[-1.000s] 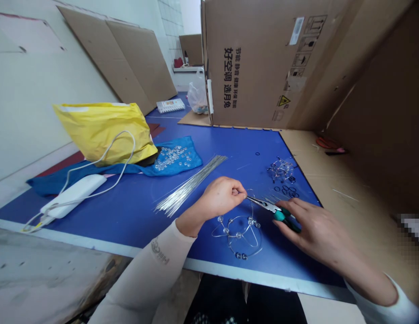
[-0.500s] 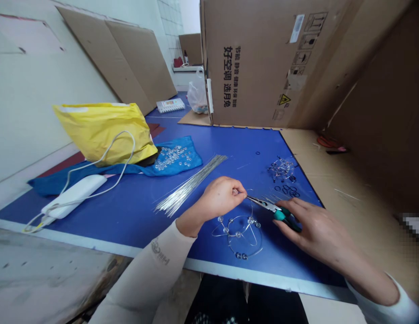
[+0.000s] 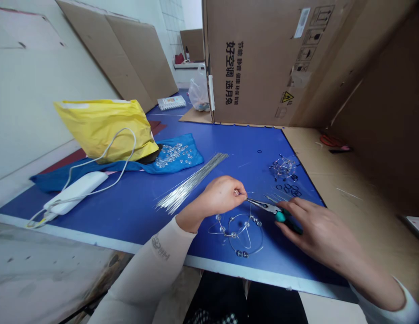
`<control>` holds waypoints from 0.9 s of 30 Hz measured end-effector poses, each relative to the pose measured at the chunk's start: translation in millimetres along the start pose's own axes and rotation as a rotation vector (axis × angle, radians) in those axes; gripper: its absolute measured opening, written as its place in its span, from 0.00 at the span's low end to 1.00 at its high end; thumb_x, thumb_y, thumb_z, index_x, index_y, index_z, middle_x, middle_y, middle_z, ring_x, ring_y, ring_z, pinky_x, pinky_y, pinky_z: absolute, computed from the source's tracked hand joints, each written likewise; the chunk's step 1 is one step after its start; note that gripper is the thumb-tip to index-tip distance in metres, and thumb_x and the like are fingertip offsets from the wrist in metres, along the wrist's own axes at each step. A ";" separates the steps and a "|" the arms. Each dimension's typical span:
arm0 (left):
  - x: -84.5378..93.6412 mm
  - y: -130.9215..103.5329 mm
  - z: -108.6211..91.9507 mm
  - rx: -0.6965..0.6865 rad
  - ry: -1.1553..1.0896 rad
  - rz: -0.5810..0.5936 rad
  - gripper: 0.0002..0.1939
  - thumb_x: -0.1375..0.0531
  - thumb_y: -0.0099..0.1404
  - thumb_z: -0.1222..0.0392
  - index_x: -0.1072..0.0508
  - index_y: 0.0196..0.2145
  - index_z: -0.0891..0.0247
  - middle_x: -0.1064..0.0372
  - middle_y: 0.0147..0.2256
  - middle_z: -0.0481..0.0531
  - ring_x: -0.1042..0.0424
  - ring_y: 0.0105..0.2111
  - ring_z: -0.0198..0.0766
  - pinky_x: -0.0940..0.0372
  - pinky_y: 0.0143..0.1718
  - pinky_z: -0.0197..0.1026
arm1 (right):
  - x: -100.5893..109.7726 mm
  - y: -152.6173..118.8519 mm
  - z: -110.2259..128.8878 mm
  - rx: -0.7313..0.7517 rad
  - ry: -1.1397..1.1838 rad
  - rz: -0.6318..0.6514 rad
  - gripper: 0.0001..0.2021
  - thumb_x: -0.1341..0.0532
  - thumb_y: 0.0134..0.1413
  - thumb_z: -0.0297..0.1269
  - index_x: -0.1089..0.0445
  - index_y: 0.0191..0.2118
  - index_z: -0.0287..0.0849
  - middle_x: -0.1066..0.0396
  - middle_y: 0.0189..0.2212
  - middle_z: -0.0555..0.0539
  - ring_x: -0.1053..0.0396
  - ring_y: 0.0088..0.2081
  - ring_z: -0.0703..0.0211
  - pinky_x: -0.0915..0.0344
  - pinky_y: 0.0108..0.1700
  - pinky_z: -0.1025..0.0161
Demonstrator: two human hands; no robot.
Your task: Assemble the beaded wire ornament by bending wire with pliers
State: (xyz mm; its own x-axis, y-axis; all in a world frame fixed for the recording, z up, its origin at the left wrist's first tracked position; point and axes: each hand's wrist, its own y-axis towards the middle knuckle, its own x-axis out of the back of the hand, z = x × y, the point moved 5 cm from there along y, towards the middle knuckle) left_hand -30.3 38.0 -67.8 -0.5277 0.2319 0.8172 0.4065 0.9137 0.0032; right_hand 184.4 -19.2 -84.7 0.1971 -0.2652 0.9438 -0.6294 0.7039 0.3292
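Observation:
My left hand (image 3: pixel 226 194) is closed in a pinch over the blue table, on the end of a thin wire. Below it hang or rest curved loops of beaded wire (image 3: pixel 233 235) with clear beads; whether they touch the table I cannot tell. In my right hand (image 3: pixel 310 229) are needle-nose pliers (image 3: pixel 268 207) with green handles. Their narrow tips meet the wire at my left fingertips, and the exact grip is too small to make out. A bundle of straight silver wires (image 3: pixel 192 182) lies left of my left hand.
Clear beads (image 3: pixel 173 155) lie on a blue cloth beside a yellow bag (image 3: pixel 108 128). A white power strip (image 3: pixel 76 191) with its cord is at the left. Black rings (image 3: pixel 290 189) and a finished-looking beaded wire piece (image 3: pixel 283 167) sit at the right. A large cardboard box (image 3: pixel 256 63) stands behind.
The beaded loops have swung slightly and their strands have shifted to the left. Both hands keep nearly the same place, and the pliers' tips stay at the left fingertips. The view has tilted slightly.

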 end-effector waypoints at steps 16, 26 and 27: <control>-2.3 0.4 0.7 0.020 0.041 0.034 0.10 0.40 0.62 0.61 0.17 0.34 0.63 0.20 0.33 0.55 0.27 0.33 0.40 0.40 0.35 0.41 | 0.5 -0.4 6.4 0.041 -0.037 -0.010 0.15 0.46 0.70 0.44 0.29 0.49 0.38 0.25 0.37 0.40 0.25 0.34 0.49 0.31 0.33 0.55; -2.8 -1.2 -3.6 0.007 0.070 0.046 0.11 0.41 0.62 0.62 0.16 0.35 0.63 0.21 0.33 0.56 0.27 0.34 0.41 0.40 0.36 0.42 | -2.2 -3.0 4.2 0.027 -0.015 0.026 0.17 0.47 0.71 0.45 0.28 0.49 0.38 0.24 0.38 0.39 0.24 0.34 0.49 0.30 0.34 0.55; -3.4 -1.1 -3.9 0.003 0.076 0.047 0.11 0.41 0.62 0.62 0.16 0.35 0.63 0.21 0.33 0.56 0.27 0.34 0.41 0.40 0.36 0.42 | -2.3 -3.1 4.0 0.024 -0.012 0.030 0.17 0.47 0.71 0.45 0.28 0.49 0.38 0.23 0.37 0.40 0.23 0.34 0.49 0.29 0.34 0.55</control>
State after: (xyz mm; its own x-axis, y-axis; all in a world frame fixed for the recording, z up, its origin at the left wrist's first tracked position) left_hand -26.1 34.9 -68.4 -0.4499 0.2487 0.8578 0.4270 0.9035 -0.0380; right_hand 182.9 -23.5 -88.0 0.1690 -0.2526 0.9527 -0.6526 0.6957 0.3002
